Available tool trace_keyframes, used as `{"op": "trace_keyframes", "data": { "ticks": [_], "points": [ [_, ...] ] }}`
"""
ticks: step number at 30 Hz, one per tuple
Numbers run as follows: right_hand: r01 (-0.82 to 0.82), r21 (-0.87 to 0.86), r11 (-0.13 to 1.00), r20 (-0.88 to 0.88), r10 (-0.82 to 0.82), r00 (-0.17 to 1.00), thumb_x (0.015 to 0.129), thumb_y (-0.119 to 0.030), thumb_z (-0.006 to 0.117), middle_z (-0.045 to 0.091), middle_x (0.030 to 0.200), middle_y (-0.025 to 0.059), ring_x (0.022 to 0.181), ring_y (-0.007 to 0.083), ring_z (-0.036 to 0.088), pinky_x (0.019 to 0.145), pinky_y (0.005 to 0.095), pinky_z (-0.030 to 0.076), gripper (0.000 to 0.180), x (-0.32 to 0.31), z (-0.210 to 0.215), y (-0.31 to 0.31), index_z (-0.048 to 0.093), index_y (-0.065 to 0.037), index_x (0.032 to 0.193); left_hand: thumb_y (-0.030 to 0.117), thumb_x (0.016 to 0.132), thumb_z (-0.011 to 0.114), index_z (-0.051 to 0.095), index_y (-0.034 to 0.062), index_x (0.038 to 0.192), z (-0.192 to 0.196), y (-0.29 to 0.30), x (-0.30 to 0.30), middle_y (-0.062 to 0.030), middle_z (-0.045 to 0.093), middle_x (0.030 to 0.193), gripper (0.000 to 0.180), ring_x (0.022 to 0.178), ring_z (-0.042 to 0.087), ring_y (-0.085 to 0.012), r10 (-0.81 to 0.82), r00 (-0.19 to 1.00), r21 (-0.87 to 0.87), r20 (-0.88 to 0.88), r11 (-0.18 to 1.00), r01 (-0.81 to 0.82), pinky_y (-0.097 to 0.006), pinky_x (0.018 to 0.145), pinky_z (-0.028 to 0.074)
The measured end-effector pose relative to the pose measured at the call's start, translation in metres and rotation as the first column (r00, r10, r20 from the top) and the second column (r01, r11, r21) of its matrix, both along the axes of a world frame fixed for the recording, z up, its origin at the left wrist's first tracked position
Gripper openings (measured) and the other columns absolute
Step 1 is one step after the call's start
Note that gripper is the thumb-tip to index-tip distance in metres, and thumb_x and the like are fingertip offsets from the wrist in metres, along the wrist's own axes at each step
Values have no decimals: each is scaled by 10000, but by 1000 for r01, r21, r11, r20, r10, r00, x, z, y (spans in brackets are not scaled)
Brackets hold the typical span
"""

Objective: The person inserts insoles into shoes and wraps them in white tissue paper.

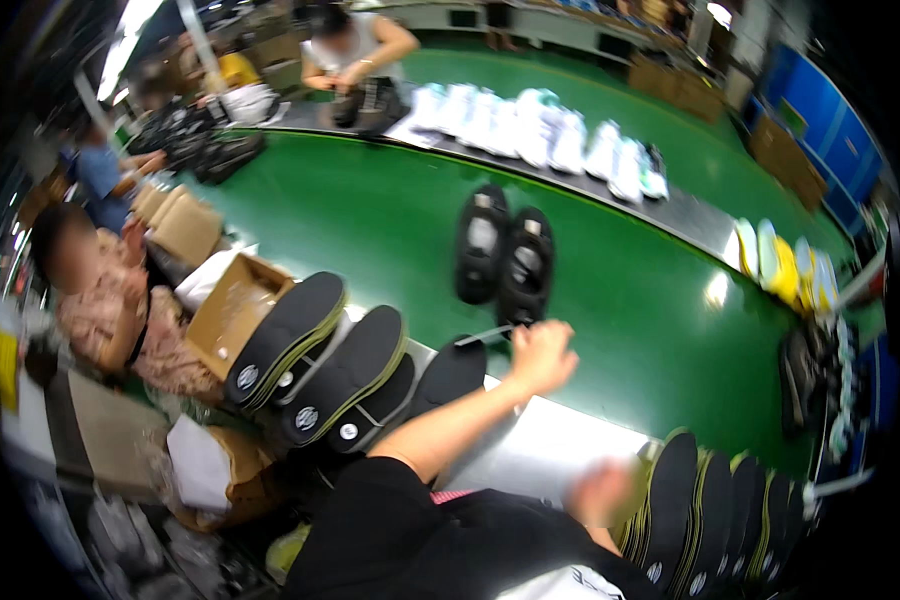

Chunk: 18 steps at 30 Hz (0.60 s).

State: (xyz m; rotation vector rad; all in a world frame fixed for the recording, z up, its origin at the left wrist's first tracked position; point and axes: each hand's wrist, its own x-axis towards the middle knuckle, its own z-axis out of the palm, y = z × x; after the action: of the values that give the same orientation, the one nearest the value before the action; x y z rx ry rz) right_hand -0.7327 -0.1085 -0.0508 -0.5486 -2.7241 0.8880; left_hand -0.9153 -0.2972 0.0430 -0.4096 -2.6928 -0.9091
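w/ left hand [543, 357], fingers bent, just by near end of black shoes [524, 262] on green conveyor belt [650, 300]; can't tell if pinching anything. w/ right hand [602, 490], blurred, just beside black insoles [673, 490], unclear if gripping. see more insoles [350, 375] to left, nr cardboard box [220, 318], + white shoes [535, 125] along far edge.

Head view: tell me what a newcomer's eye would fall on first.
The pair of black shoes stands out mid-picture on the bright green surface, just beyond the left hand. Stacked black insoles line the lower left and lower right. Pale shoes form a row at upper centre.
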Motion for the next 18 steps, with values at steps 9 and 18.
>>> {"op": "trace_keyframes", "data": {
  "ticks": [9, 18],
  "points": [
    [-87, -315, 945, -100, 59, 993, 829, -148, 435, 544, 786, 66, 688, 156, 506, 578, 282, 424, 165, 5, -42, 15, 523, -21, 885, 295, 747, 547, 478, 62, 1098, -29, -6, 120, -128, 477, 1122, 427, 1056, 446, -249, -366, 668, -22, 648, 868, 497, -466, 820, 337],
    [-299, 271, 915, 315, 209, 926, 709, -280, 544, 447, 1072, 133, 1029, 308, 405, 867, 405, 323, 380, -10, 27, -8, 486, -87, 1032, 357, 740, 536, 479, 64, 1101, -92, -64, 145, -137, 403, 1236, 469, 1181, 341, -257, -447, 650, 131, 614, 870, 475, -534, 916, 236]
  ]
}}
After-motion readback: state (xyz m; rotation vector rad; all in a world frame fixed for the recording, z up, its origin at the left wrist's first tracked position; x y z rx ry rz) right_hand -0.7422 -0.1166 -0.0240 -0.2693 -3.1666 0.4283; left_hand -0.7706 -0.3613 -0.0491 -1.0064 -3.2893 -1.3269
